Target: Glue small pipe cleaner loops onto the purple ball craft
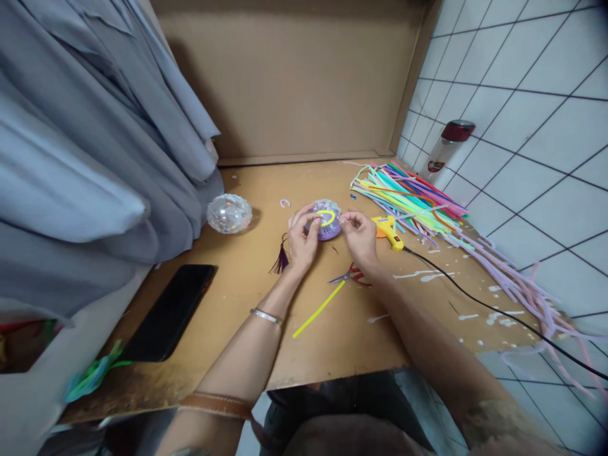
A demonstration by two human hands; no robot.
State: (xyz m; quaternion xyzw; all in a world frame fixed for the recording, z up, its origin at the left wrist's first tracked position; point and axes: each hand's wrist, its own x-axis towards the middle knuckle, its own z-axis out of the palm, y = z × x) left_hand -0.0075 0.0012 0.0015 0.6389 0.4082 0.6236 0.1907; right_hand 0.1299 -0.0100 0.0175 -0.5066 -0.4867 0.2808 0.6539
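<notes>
Between my hands sits a round ornament, clear and speckled above with purple around its lower part. Across its front curves a yellow pipe cleaner bent into a loop. My left hand is closed at the left side, thumb and fingers pinching near the loop's end. At the ornament's right edge, my right hand is in a pinch; whatever lies between its fingertips is too small to make out. A dark tassel lies beside my left wrist. Below my right hand are red-handled scissors and a straight yellow pipe cleaner.
A yellow glue gun with a black cord lies right of my hands. Behind it is a pile of coloured pipe cleaners. To the left are a clear ball and a black phone. A red-lidded bottle stands by the tiled wall.
</notes>
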